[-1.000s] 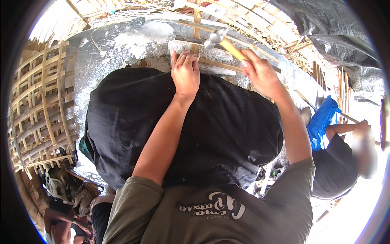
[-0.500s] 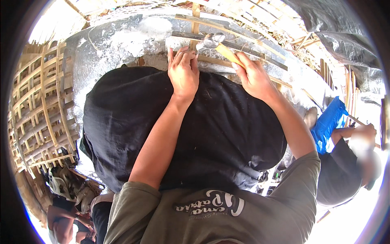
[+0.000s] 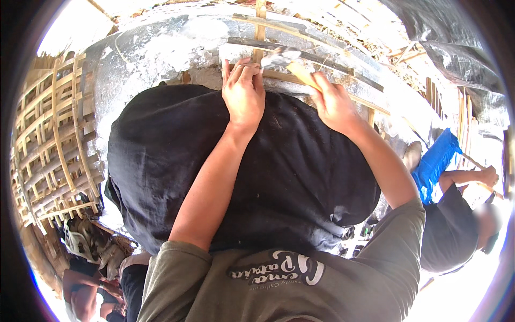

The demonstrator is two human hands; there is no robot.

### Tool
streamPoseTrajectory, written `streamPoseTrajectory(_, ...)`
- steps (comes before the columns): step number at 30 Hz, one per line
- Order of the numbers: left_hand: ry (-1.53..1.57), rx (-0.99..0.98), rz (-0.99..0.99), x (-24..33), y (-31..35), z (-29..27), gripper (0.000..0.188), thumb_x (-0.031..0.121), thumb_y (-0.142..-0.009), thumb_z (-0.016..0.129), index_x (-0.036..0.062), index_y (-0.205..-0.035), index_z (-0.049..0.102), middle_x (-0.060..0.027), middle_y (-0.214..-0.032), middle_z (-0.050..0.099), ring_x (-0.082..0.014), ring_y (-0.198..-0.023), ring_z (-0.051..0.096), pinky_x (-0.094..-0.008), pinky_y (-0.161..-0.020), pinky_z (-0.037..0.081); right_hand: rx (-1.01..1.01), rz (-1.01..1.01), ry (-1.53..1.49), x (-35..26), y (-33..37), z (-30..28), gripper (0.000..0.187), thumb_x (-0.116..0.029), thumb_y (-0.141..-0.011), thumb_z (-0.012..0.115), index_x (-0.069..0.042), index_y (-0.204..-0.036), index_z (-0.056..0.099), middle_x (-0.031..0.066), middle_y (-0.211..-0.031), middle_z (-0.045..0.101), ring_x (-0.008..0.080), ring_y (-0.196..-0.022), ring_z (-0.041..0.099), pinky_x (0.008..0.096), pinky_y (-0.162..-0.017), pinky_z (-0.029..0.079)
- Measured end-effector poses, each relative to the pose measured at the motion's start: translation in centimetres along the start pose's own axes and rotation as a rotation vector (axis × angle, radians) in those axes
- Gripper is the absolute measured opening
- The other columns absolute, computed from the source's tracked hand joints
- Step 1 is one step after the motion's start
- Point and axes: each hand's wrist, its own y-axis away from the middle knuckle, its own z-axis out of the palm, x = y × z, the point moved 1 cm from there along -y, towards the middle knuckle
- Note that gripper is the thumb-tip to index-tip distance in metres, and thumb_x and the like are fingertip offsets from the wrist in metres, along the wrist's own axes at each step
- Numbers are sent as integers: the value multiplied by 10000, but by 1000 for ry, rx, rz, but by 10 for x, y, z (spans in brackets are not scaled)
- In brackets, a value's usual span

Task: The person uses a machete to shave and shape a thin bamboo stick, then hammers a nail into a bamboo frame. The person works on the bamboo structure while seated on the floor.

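Note:
My right hand (image 3: pixel 337 106) is closed round the yellow handle of a hammer (image 3: pixel 303 74). Its metal head is smeared by motion and hovers just right of my left fingertips, over thin bamboo or wooden slats (image 3: pixel 306 35). Beyond my knees, my left hand (image 3: pixel 244 96) rests at the near edge of those slats, with its fingers bent together. Whatever those fingers pinch is hidden or too small to make out. An upright slat (image 3: pixel 260 29) crosses beneath the long ones near my left fingertips.
A woven bamboo lattice panel (image 3: pixel 56 142) stands at the left. Dark cloth covers my bent legs (image 3: pixel 236 166). At the right, a person (image 3: pixel 450 228) sits near a blue plastic-wrapped bundle (image 3: pixel 437 158). Another person's arm (image 3: pixel 83 295) shows at the lower left. Dark plastic sheeting (image 3: pixel 456 59) hangs at the upper right.
The hammer head has tipped a little lower beside my left fingers, and my right hand has shifted slightly down. My left hand keeps its place. The person at the right has moved an arm.

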Motion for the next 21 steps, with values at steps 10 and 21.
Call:
streamPoseTrajectory(10, 30, 8, -2, 0, 1, 3, 55, -31, -839, 691, 16, -848, 664, -110, -988, 742, -291, -1085, 698, -573, -1160, 358, 101, -27, -19, -1, 4, 4, 210, -104, -1008, 584, -26, -1182, 497, 253, -762, 641, 478, -688, 657, 524, -604, 504)
streamPoseTrajectory(21, 36, 25, 4, -2, 1, 3, 71, -29, -842, 698, 29, -842, 657, -106, -993, 742, -291, -1067, 701, -579, -1157, 354, 27, -6, 10, -7, 0, 8, 234, -80, -980, 585, -54, -1183, 472, 254, -746, 641, 488, -685, 651, 558, -597, 488)
